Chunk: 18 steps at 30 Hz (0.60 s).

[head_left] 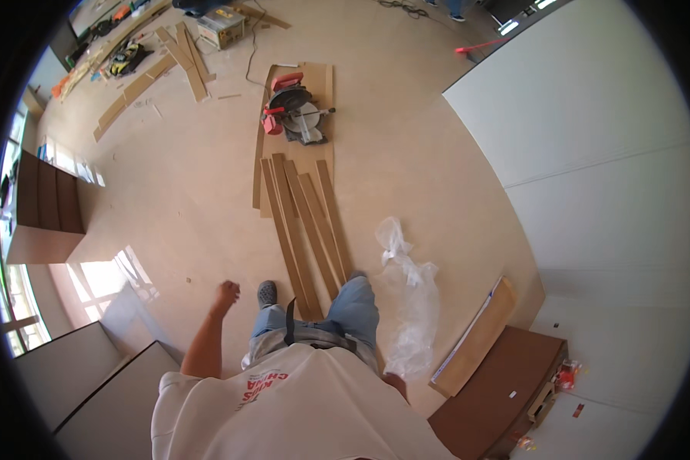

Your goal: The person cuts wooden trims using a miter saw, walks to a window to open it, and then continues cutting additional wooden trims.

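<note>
My left hand [227,295] hangs out to the left of my leg, above the floor. Its fingers are curled in, and nothing shows in them. Of my right hand [395,383] only a small part appears beside my hip, near crumpled clear plastic wrap [415,307]; its fingers are hidden. Several long brown boards [311,222] lie lengthwise on the floor in front of me, their near ends between my feet. Beyond them a red and black miter saw [295,115] stands on flattened cardboard [322,157].
A brown cabinet [506,383] and a long flat carton [475,337] are at the right, by a white wall [590,169]. More boards [134,92] and a tool case [221,28] lie far left. A cord [251,57] runs to the saw. Brown shelving [50,199] stands left.
</note>
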### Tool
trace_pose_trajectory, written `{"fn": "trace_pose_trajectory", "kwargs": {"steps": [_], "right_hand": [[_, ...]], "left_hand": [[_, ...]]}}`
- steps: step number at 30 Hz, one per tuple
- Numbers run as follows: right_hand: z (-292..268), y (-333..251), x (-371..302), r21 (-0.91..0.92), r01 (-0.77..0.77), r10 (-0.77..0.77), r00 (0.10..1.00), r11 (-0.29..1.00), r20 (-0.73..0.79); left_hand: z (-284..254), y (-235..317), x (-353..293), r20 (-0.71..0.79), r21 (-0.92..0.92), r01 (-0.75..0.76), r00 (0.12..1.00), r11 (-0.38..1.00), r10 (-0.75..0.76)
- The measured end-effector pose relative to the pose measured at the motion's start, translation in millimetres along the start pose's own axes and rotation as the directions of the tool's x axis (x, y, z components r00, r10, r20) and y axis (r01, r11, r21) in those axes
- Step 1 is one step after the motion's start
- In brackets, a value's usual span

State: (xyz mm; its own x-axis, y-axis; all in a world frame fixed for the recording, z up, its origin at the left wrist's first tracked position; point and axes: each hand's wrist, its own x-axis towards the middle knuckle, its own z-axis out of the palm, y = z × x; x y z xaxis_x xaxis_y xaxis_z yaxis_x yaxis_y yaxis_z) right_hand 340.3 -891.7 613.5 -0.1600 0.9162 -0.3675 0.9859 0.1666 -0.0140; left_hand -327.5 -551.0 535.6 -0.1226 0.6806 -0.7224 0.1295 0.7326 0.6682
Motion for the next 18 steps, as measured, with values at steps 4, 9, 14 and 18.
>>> {"fn": "trace_pose_trajectory", "kwargs": {"steps": [4,9,14,18], "right_hand": [[-5,21,72,0.526,-0.412,0.223,0.895,0.744,0.386],[-32,211,184,0.326,-0.014,-0.086,0.953,0.945,0.291],[-186,430,410,-0.059,0.390,-0.356,0.884,0.919,0.303],[-400,509,620,0.872,-0.405,0.508,0.831,0.276,0.226]], "left_hand": [[-12,85,21,-0.181,-0.050,-0.062,0.982,0.997,0.052],[93,124,75,-0.299,-0.093,0.048,0.951,0.994,-0.074],[211,96,47,-0.290,0.067,0.232,0.935,0.970,-0.203],[304,190,8,-0.294,-0.022,0.295,0.911,0.955,-0.288]]}}
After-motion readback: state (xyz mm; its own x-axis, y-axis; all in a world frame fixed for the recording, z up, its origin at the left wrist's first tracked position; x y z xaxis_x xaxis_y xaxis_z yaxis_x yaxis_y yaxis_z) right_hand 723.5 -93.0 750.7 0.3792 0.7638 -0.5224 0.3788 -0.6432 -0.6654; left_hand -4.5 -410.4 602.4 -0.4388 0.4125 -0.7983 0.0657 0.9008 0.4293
